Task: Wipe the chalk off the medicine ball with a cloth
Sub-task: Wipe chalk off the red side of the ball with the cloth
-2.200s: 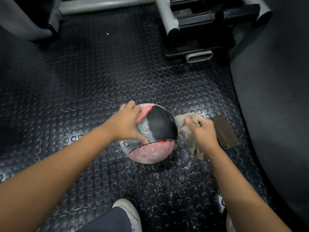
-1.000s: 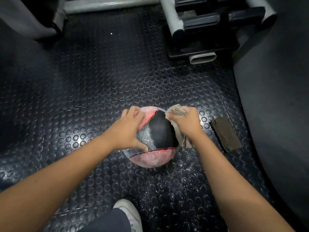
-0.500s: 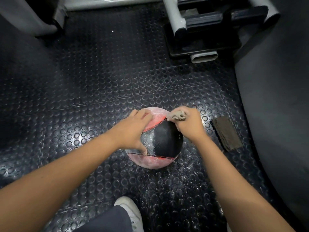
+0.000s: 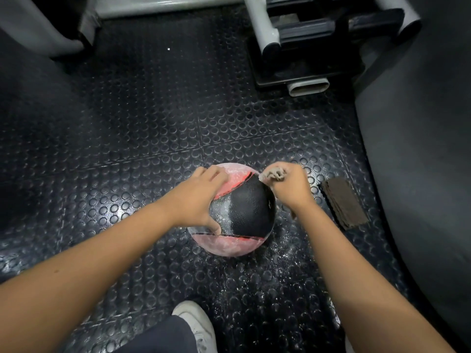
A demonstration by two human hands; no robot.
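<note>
1. Head view: medicine ball on the floor, lower centre; left grip clasps its left side, right grip clenches the cloth at its upper right.
2. Likely risk: a hard stroke rolls the ball out of the left grip, leaving the chalky pink panels unwiped.

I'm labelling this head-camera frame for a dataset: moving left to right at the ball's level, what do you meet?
Left hand → medicine ball → right hand, gripping the cloth → brown flat pad → grey padded surface at the right edge.
</note>
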